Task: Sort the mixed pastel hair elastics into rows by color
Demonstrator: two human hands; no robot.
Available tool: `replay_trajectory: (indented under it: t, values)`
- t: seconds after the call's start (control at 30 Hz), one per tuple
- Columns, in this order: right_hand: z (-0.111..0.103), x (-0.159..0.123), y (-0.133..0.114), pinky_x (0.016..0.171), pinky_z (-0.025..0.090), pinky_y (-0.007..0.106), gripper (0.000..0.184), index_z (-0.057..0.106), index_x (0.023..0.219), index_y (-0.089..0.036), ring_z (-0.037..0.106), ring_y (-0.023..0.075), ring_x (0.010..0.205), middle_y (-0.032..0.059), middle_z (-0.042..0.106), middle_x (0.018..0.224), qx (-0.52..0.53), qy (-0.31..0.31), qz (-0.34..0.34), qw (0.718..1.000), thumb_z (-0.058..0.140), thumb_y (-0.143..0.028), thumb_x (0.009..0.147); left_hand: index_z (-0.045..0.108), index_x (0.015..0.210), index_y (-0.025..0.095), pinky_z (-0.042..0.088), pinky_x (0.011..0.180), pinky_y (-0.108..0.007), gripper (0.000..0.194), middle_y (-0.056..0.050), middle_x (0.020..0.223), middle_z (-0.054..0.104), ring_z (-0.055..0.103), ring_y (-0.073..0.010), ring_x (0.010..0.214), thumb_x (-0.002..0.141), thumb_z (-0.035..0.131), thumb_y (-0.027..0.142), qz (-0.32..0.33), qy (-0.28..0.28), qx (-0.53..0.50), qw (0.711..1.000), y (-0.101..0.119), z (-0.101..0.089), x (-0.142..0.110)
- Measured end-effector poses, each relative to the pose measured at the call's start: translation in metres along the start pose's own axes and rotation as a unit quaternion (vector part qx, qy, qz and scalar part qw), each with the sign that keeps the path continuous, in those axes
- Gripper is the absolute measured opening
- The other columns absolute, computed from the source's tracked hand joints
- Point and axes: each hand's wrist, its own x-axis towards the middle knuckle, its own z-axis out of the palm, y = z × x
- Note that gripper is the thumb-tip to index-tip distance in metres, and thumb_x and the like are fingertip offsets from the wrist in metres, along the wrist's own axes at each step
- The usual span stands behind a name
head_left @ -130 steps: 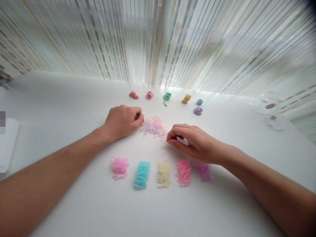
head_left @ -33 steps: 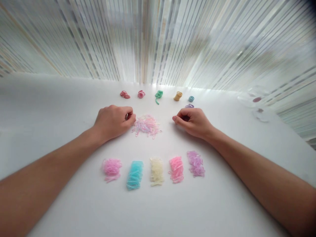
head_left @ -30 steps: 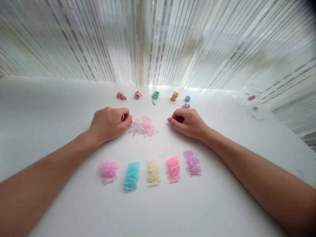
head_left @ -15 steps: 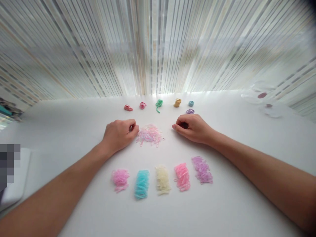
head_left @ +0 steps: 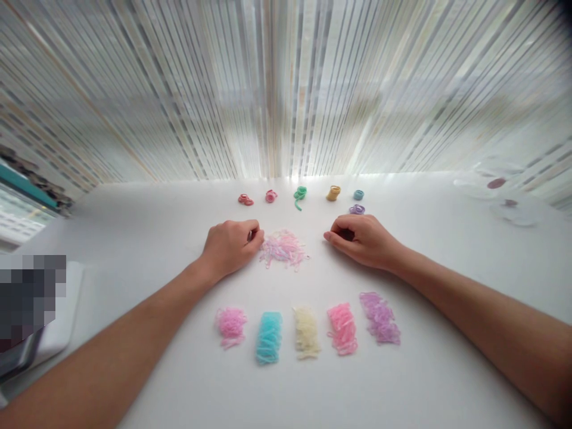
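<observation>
I see from my station a white table (head_left: 286,396) carrying five heaps (head_left: 306,333) up front: pink, blue, cream, rose, purple. Behind them lies a pale mixed pile (head_left: 285,248), then six coils (head_left: 300,193): red, pink, green, yellow, blue, purple. Clear pieces (head_left: 509,204) at the right I can't make out.

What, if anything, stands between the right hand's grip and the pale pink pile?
Nothing visible: only white tabletop shows between the right hand's grip and the pale pink pile. The purple coil sits beyond the grip, off that path.
</observation>
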Motion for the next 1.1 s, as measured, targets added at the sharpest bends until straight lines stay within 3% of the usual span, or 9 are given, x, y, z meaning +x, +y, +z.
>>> replay_trajectory:
  t: [0.47, 0.7, 0.87, 0.97, 1.1]
  values:
    - [-0.001, -0.003, 0.002, 0.058, 0.039, 0.033, 0.032, 0.060, 0.070, -0.022, 0.052, 0.0162, 0.055, 0.0018, 0.062, 0.062, -0.012, -0.010, -0.002, 1.000, 0.061, -0.041, 0.096, 0.069, 0.083, 0.023, 0.032, 0.064, -0.035, 0.034, -0.005, 0.077, 0.074, 0.066, -0.0238, 0.075, 0.098, 0.045, 0.042, 0.007, 0.000, -0.007, 1.000, 0.001, 0.001, -0.003]
    - [0.005, -0.008, 0.018, 0.050, 0.043, 0.037, 0.043, 0.064, 0.070, -0.028, 0.056, 0.0192, 0.050, 0.0058, 0.064, 0.062, -0.023, 0.007, -0.020, 1.000, 0.061, -0.061, 0.097, 0.073, 0.090, 0.022, 0.042, 0.070, -0.036, 0.035, -0.008, 0.084, 0.077, 0.069, -0.0245, 0.080, 0.099, 0.045, 0.042, 0.010, -0.018, -0.034, 0.999, 0.002, 0.004, -0.006]
    - [0.007, -0.007, 0.017, 0.043, 0.041, 0.036, 0.058, 0.061, 0.067, -0.029, 0.055, 0.0192, 0.045, 0.0056, 0.061, 0.058, -0.011, 0.028, -0.038, 0.999, 0.048, -0.078, 0.096, 0.071, 0.087, 0.022, 0.042, 0.069, -0.037, 0.034, -0.008, 0.082, 0.075, 0.069, -0.0247, 0.078, 0.099, 0.045, 0.041, 0.019, -0.012, -0.041, 0.999, 0.001, 0.006, -0.006]
    - [0.007, -0.007, 0.016, 0.044, 0.041, 0.036, 0.054, 0.061, 0.067, -0.027, 0.054, 0.0184, 0.045, 0.0052, 0.061, 0.059, -0.017, 0.032, -0.037, 0.999, 0.052, -0.073, 0.096, 0.071, 0.086, 0.022, 0.041, 0.069, -0.037, 0.034, -0.007, 0.081, 0.075, 0.068, -0.0242, 0.077, 0.099, 0.045, 0.041, 0.021, -0.003, -0.040, 0.999, 0.001, 0.006, -0.006]
    - [0.003, -0.006, 0.011, 0.053, 0.041, 0.035, 0.040, 0.062, 0.069, -0.024, 0.053, 0.0173, 0.051, 0.0046, 0.062, 0.061, -0.023, 0.004, -0.014, 1.000, 0.061, -0.051, 0.099, 0.071, 0.085, 0.022, 0.040, 0.068, -0.035, 0.035, -0.007, 0.080, 0.075, 0.067, -0.0234, 0.076, 0.098, 0.045, 0.041, 0.009, -0.006, -0.030, 0.999, 0.002, 0.004, -0.005]
